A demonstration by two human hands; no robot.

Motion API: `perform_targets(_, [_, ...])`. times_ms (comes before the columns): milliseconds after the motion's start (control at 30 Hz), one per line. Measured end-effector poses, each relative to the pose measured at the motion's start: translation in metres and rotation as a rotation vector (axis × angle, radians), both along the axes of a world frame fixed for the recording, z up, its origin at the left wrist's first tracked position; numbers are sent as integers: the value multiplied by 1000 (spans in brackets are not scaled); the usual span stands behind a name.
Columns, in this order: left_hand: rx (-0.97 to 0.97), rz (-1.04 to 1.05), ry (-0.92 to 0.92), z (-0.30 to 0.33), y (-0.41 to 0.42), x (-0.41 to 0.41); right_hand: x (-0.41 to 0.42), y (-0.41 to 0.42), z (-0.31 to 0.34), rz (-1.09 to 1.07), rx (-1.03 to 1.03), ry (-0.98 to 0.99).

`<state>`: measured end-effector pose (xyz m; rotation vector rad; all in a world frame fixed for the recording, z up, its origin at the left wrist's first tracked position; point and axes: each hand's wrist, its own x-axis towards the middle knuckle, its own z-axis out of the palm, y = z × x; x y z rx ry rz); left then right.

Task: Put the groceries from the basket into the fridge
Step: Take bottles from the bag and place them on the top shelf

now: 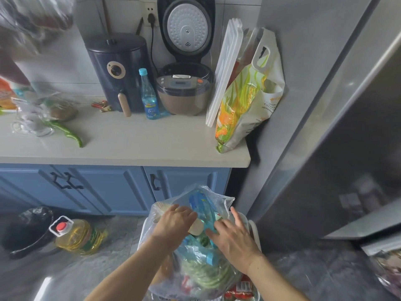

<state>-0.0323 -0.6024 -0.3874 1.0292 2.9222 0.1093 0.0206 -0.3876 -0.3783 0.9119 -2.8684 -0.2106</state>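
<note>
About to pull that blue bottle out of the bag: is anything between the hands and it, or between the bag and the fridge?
The clear plastic bag still drapes over the blue bottle; both the left hand and the right hand are at its opening. The fridge stands right beside it, with nothing visible on the floor between, but its door looks closed.

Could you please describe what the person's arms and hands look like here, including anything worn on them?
Both forearms are bare up to the bottom edge of the picture, with no sleeve showing. The left hand and right hand wear no gloves, and I see no watch, bracelet or ring on either. The fingernails look short and unpainted.
</note>
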Motion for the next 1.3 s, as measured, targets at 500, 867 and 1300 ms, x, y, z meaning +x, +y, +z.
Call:
perform_targets(500, [319,276,42,43,-32,28,-1,-3,38,-107,-344,109])
perform_targets(867, [449,214,45,64,-18,47,23,-4,79,45,-397,93])
perform_targets(1300, [475,-50,195,125,-19,68,53,4,121,110,-490,236])
